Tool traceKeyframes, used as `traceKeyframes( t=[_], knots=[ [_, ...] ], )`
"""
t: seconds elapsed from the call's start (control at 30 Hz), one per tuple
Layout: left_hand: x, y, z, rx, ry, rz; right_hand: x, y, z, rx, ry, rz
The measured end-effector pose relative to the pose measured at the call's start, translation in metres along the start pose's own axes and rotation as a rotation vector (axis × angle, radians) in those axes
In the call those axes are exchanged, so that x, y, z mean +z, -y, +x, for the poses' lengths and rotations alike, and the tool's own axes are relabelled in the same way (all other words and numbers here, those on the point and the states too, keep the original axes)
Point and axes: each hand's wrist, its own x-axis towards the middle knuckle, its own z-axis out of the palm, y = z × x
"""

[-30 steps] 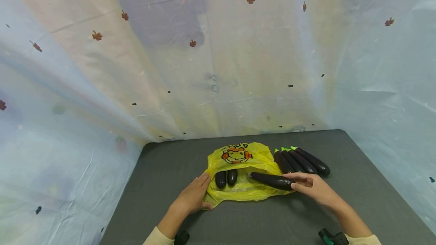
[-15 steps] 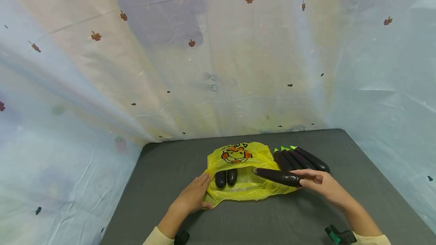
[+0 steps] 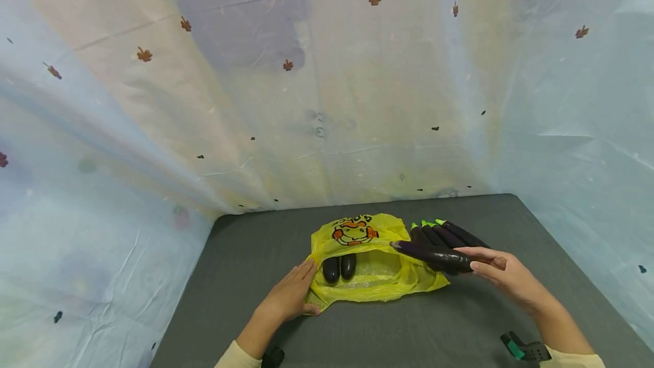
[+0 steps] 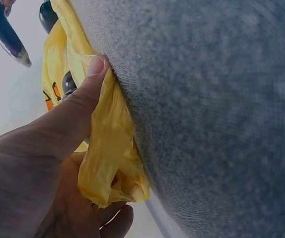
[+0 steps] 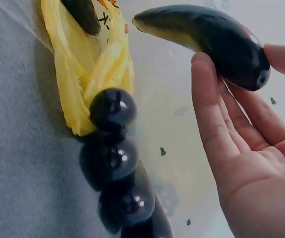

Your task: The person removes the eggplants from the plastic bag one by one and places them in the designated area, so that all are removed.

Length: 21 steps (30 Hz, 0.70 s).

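Above a dark grey table [image 3: 388, 334], the right hand [image 3: 508, 273] closes its grip on the rounded end of a long, glossy dark-purple eggplant [image 3: 434, 255], beside four green-tipped dark eggplants [image 3: 449, 236]. The left hand [image 3: 292, 294] grips the left edge of a yellow plastic bag [image 3: 390, 233] with two dark eggplants [image 3: 331, 270] inside.

Open to entry through the mouth of the yellow bag [image 3: 368, 293], right of two eggplants inside [image 3: 331, 270] — obstructed at its left edge by the left hand [image 3: 291, 293]. Barred on the right by the row of eggplants [image 3: 449, 236], overhung by the held eggplant [image 3: 439, 257] and right hand [image 3: 503, 274]. Passable nearer — low across the table [image 3: 388, 334].
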Motion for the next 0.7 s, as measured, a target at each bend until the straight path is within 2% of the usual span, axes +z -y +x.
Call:
traceKeyframes(
  t=[0.5, 0.7],
  knots=[
    [0.002, 0.0, 0.0, -0.005, 0.002, 0.015, -0.022, -0.005, -0.003, -0.159, -0.114, 0.138],
    [0.003, 0.001, 0.0, -0.003, 0.0, 0.012, -0.03, -0.011, -0.004, -0.167, -0.172, 0.179]
  ],
)
